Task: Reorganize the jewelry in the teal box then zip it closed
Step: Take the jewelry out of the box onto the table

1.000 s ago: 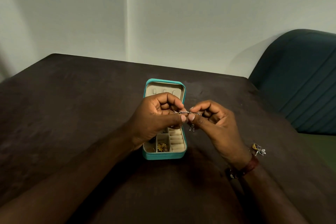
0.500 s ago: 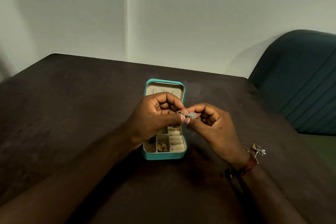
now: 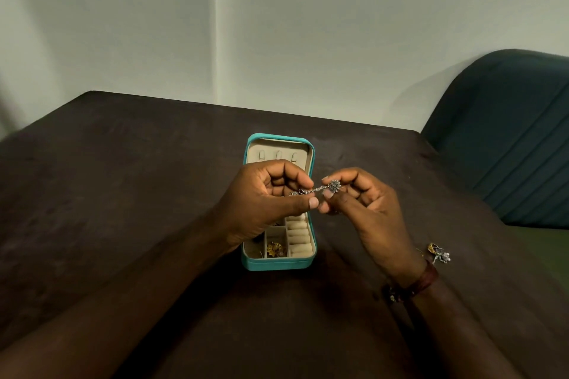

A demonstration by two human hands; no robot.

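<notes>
The teal jewelry box lies open on the dark table, its cream lid folded back away from me. Its near compartments hold a gold piece and cream ring rolls. Above the box, my left hand and my right hand pinch the two ends of a thin silver chain. A round flower-shaped charm sits at the chain's right end, by my right fingertips. My left hand hides the middle of the box.
A small heap of loose jewelry lies on the table to the right of my right wrist, which wears a brown bracelet. A dark teal padded chair stands at the table's right edge. A pale wall is behind.
The chain was first stretched, then bunched between my close fingertips; now my right hand has moved slightly right and up, drawing it out with the charm showing.
</notes>
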